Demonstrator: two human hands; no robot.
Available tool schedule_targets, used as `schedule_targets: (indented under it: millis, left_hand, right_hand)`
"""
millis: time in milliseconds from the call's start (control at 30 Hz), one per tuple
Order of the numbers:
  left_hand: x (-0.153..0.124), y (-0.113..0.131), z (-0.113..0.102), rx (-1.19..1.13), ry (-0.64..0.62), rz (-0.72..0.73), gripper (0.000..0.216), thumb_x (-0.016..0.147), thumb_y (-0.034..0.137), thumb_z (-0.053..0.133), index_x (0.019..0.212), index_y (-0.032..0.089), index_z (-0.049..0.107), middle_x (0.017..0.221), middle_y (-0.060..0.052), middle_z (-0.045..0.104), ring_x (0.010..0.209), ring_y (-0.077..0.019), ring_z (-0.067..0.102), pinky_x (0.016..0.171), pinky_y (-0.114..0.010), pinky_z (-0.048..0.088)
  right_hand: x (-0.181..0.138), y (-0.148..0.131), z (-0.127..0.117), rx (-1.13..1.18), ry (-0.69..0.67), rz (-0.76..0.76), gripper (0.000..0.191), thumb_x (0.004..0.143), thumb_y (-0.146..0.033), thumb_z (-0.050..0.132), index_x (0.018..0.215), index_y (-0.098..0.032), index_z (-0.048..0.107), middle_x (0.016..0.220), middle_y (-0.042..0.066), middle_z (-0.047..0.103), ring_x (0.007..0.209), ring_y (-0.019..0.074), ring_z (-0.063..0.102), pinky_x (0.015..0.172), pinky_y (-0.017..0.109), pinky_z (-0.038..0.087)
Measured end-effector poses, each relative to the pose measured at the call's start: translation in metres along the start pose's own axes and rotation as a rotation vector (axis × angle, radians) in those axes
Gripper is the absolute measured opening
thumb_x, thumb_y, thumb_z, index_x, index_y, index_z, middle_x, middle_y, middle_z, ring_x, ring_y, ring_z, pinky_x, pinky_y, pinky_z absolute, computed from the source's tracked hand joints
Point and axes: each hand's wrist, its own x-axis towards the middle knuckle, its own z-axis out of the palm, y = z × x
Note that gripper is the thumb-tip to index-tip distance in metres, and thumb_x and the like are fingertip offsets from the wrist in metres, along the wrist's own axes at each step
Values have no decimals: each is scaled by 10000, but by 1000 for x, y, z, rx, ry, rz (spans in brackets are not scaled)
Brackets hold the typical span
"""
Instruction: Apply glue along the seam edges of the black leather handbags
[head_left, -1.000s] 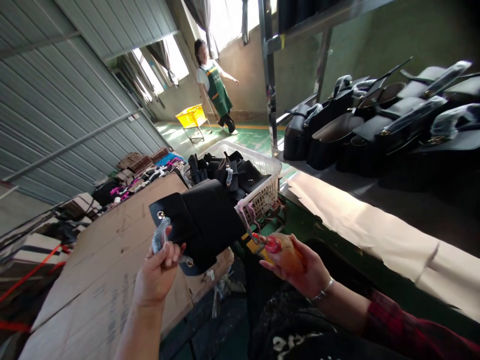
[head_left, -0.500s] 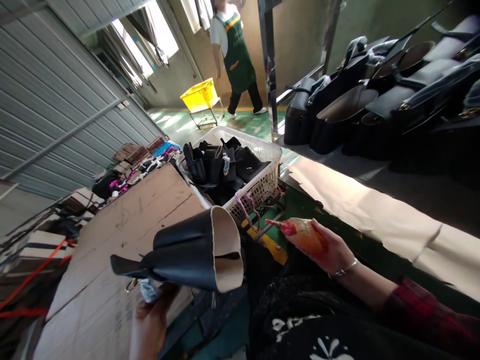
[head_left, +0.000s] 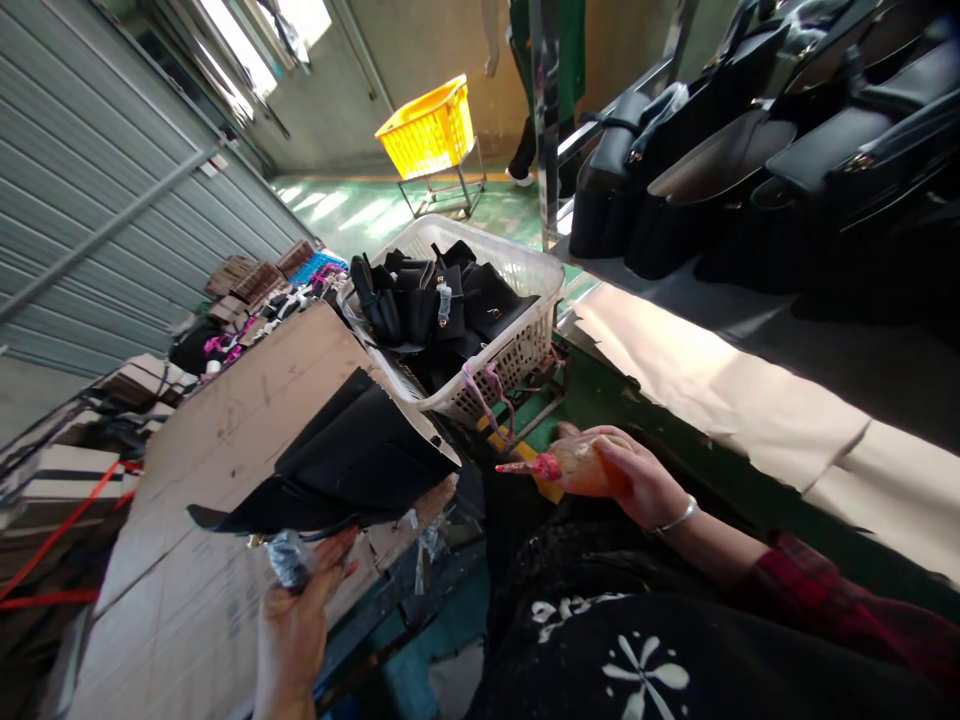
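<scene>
My left hand (head_left: 296, 615) is closed round the bottom of a black leather bag piece (head_left: 345, 460) and holds it up over the cardboard sheet (head_left: 225, 420). A plastic-wrapped metal fitting (head_left: 285, 560) sits between the fingers. My right hand (head_left: 626, 475) grips an orange glue bottle (head_left: 581, 465) with a red nozzle (head_left: 521, 467) that points left toward the bag piece, a short gap apart from it.
A white plastic basket (head_left: 525, 275) full of black bag parts stands behind the bag piece. Finished black bags (head_left: 712, 180) line a shelf at upper right. A yellow basket (head_left: 431, 125) on a stand and a person's legs are by the far wall. Boxes and scraps lie left.
The bag piece has turned from showing its open tan inside to a flat dark side and dropped lower. My right hand with the bottle moved slightly down. The view tilted downward.
</scene>
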Motion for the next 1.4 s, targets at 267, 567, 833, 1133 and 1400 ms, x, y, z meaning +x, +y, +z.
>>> schedule_targets:
  millis: [267,567,833,1133,1400]
  left_hand:
    - [-3,-20,-21,147,18,112,313,520,281,813,807,172,752,937,-91,752,1035,-352,660,836,-437,596]
    - [-6,-24,-19,228,179,175,258,477,234,832,676,199,671,719,-11,702,757,-252,677,760,-358,592]
    - [-12,-23,-18,162,173,75,332,561,268,781,869,180,690,748,-34,728,770,-264,699,775,-411,598]
    - [-20,-16,-13,183,201,23,256,571,274,788,789,192,684,725,9,723,683,-200,682,771,-332,588]
    - [-18,-16,-18,300,209,6,290,569,284,802,826,187,710,781,-9,735,802,-254,692,854,-400,566]
  right_hand:
    - [17,-1,18,1,6,-30,409,588,-485,834,832,-214,649,836,48,687,698,209,613,622,331,478]
    - [36,2,19,-127,4,-53,397,590,-517,814,799,-224,648,787,31,677,690,205,605,647,339,473]
    - [50,18,13,-245,10,-79,393,613,-530,797,810,-218,660,769,16,669,672,184,591,623,310,461]
    - [62,22,23,-280,-21,-94,398,605,-517,803,804,-210,648,742,14,667,672,190,592,637,318,456]
    - [60,25,18,-291,-12,-41,419,580,-529,816,789,-202,658,740,11,670,667,179,592,636,309,459]
